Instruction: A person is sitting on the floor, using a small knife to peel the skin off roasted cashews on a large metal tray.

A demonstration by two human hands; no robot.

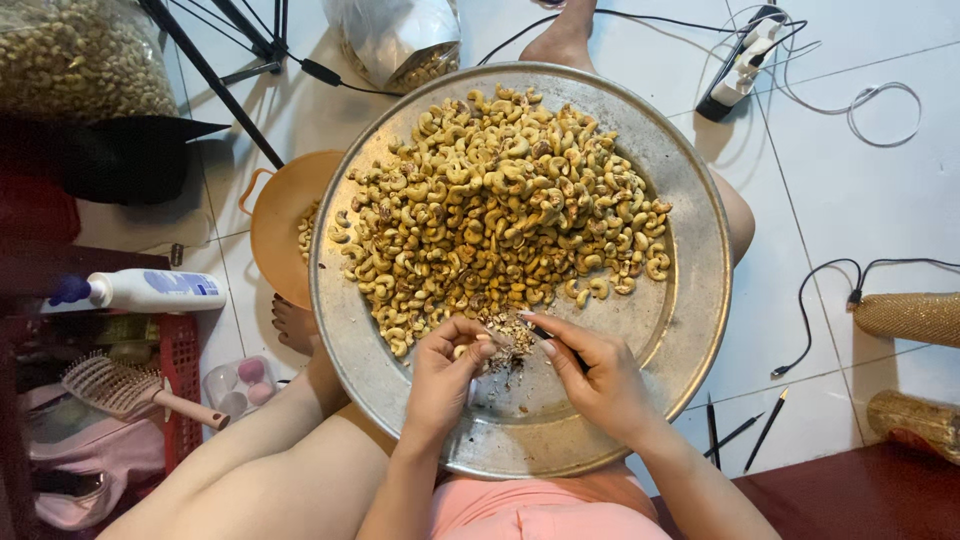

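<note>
across the person's lap sits a big round metal tray point(690, 300), w/ white tiled floor point(850, 190) around it. heaped on the tray's far half is a pile of cashew nuts point(500, 210), many w/ brown skin on. an orange colander point(275, 215) w/ more nuts lies half under the tray's left edge. a clear bag of nuts point(80, 55) is at top left, a foil bag point(400, 40) at top centre. left of the tray: white lotion bottle point(150, 290), hairbrush point(125, 388). near the tray's near edge, left hand point(440, 385) has fingers point(470, 350) pinched shut on one cashew point(460, 351). right hand point(600, 385) has fingers closed round a small dark tool point(545, 335), tip just beside that nut. bits of skin point(510, 340) lie between the hands.
</note>
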